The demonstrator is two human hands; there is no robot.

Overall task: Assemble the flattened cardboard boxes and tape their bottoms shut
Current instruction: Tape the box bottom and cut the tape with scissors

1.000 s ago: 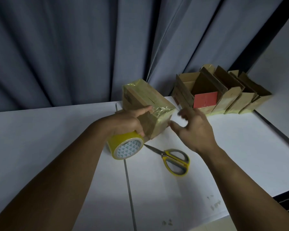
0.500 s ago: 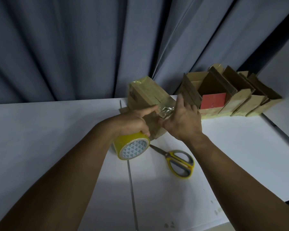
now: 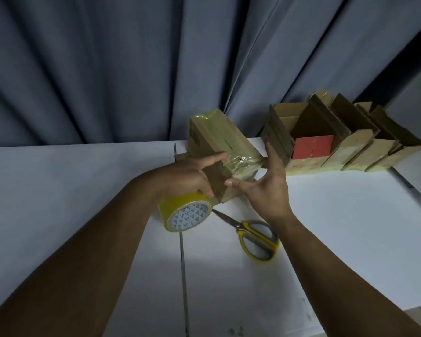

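At frame centre the box stood on the surface, its upturned bottom glossy with tape. The left hand gripped the tape roll. The right hand, fingers spread wide, pressed the tape end. Finished boxes lined the upper right, and this one looked nearly sealed.

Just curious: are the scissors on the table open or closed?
Closed. The scissors lie on the table with both blades together as one point and handle loops touching.
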